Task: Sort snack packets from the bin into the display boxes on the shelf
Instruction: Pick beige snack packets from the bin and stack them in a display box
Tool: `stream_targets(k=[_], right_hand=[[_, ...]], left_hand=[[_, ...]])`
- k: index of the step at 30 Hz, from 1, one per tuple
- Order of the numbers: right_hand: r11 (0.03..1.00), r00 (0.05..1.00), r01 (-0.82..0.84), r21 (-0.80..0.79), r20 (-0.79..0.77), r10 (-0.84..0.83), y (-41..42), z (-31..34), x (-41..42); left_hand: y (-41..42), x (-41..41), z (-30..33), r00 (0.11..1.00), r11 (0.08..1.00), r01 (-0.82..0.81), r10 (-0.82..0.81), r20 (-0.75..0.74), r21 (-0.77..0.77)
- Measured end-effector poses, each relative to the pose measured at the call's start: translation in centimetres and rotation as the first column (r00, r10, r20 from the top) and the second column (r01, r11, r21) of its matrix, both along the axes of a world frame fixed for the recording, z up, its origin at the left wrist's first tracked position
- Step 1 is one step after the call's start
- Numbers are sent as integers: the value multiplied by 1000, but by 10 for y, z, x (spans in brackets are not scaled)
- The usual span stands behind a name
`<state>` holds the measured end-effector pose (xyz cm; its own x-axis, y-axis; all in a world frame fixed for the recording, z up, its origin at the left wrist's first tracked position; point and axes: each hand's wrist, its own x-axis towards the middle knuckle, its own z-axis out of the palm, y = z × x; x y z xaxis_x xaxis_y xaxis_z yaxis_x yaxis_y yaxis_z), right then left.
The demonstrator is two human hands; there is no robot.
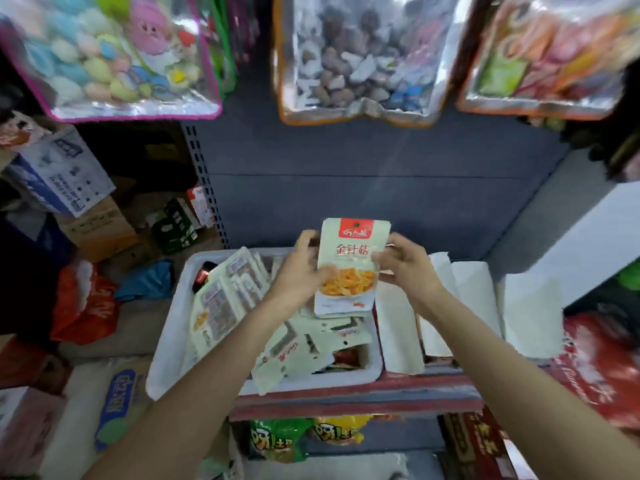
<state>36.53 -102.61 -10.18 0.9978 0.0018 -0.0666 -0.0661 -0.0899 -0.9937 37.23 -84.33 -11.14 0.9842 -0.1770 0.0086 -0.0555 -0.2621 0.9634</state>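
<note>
While both the left hand and right hand grip the packet over the bin, it should stay upright for the boxes alongside on the shelf's front edge.

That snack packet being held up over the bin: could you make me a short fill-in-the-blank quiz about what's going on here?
1. The snack packet is held by ____ hands, the left hand and the right hand.
2. The band across the top of the packet is coloured ____.
3. Below the packet, the white bin holds many more ____.
4. To the right of the bin stand ____ display boxes.

Missing words: both; red; packets; white
</note>
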Motion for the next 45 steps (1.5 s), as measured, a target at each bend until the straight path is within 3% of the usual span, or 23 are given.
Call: stream_targets(k=[14,21,25,29,32,37,41,45], right_hand=[[991,993,117,-71,33,-115,-209,-8,-3],[962,969,246,-119,65,-240,-269,-13,-12],[944,961,276,-181,82,-265,-299,-18,-15],[925,960,278,-261,98,-261,-324,-27,-11],[911,971,237,-337,121,-208,-343,-35,-2],[886,988,148,-439,112,-110,-368,-50,12],[875,999,-37,-483,10,47,-372,-58,17],[787,991,-99,-609,7,130,-370,-59,22]], left_hand=[[-222,5,-12,997,997,-10,15,70,-74],[-285,9,-14,976,988,137,-147,159,75],[-314,9,-18,973,986,118,-139,183,121],[-337,14,-18,949,961,20,-106,298,277],[-347,22,-19,923,934,-44,-97,371,354],[-357,22,-31,929,906,-42,-120,351,421],[-360,25,-39,955,858,-14,-141,262,514],[-362,29,-38,977,767,34,-160,140,641]])
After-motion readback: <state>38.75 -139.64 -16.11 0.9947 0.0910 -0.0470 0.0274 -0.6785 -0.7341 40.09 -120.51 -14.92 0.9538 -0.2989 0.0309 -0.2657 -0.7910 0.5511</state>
